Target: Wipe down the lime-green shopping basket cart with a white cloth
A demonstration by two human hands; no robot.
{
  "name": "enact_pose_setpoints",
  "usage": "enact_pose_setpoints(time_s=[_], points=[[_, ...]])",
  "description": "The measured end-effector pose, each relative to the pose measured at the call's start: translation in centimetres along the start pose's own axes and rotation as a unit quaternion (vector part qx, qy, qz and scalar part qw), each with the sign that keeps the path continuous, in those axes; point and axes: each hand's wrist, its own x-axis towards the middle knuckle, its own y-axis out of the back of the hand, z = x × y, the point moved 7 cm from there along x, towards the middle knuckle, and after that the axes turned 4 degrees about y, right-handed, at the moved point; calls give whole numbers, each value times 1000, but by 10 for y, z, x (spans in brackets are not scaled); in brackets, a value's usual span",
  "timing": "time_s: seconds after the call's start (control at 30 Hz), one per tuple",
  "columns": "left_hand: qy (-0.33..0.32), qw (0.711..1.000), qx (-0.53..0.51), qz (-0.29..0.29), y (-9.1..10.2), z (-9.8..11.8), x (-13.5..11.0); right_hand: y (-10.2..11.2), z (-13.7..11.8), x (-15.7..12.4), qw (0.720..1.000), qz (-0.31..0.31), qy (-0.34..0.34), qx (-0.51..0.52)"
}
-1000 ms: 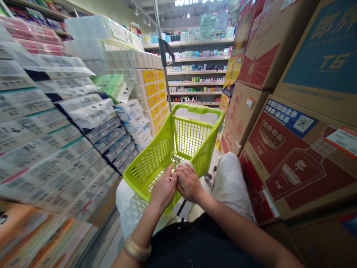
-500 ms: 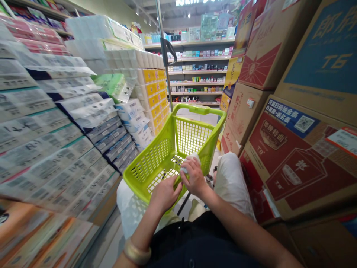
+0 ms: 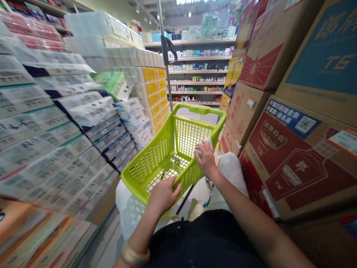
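A lime-green plastic shopping basket (image 3: 156, 160) rests on my lap, tilted away from me, with its tall metal pull handle (image 3: 166, 56) rising behind it. My left hand (image 3: 164, 193) grips the basket's near rim, fingers curled over it. My right hand (image 3: 205, 156) is closed on a white cloth (image 3: 203, 143) and presses it against the inside of the basket's right wall. The basket holds nothing else that I can see.
Stacked packs of tissue and toilet paper (image 3: 69, 111) fill the shelves on the left. Large cardboard cartons (image 3: 292, 111) are piled on the right, close to my knee. Far shelves of small goods (image 3: 200, 74) close the narrow aisle ahead.
My right hand has slid with the white cloth from the near rim up along the basket's right wall. My left hand stays gripped on the near rim.
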Motion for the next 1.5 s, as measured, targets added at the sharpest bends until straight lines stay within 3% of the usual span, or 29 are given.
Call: enact_pose_setpoints(time_s=[0.13,0.23,0.37,0.47,0.57,0.67,0.77,0.87,1.0,1.1,1.17,1.3,1.4,1.5], points=[[-8,1000,13,9,-2,-2,-1,-18,-47,-32,998,-28,13,58],[-17,1000,13,6,-2,-3,-3,-18,-63,-40,995,-51,39,76],[-13,1000,12,9,1,-3,-5,-6,-36,-17,994,-78,65,36],[-9,1000,13,5,0,-2,-4,7,-1,6,998,-46,35,3],[-10,1000,15,5,-2,-1,-2,8,9,9,1000,-11,3,5],[-14,1000,16,10,-3,-1,-1,-2,-15,-11,999,8,-12,34],[-20,1000,18,6,-2,-1,-2,-15,-55,-38,996,-18,12,84],[-25,1000,16,-1,0,-1,-4,-18,-74,-48,992,-50,44,107],[-23,1000,11,5,3,-1,-5,-8,-49,-29,992,-76,69,75],[-17,1000,3,5,2,-1,-4,1,-18,-11,997,-50,40,46],[-14,1000,-1,5,0,-1,-2,1,-12,-9,999,-30,18,41],[-21,1000,4,8,-1,-1,-2,-9,-42,-29,997,-21,-2,77],[-28,1000,9,1,0,0,-4,-19,-76,-47,991,-59,32,112],[-27,1000,15,-2,2,0,-6,-20,-84,-48,988,-85,73,108]])
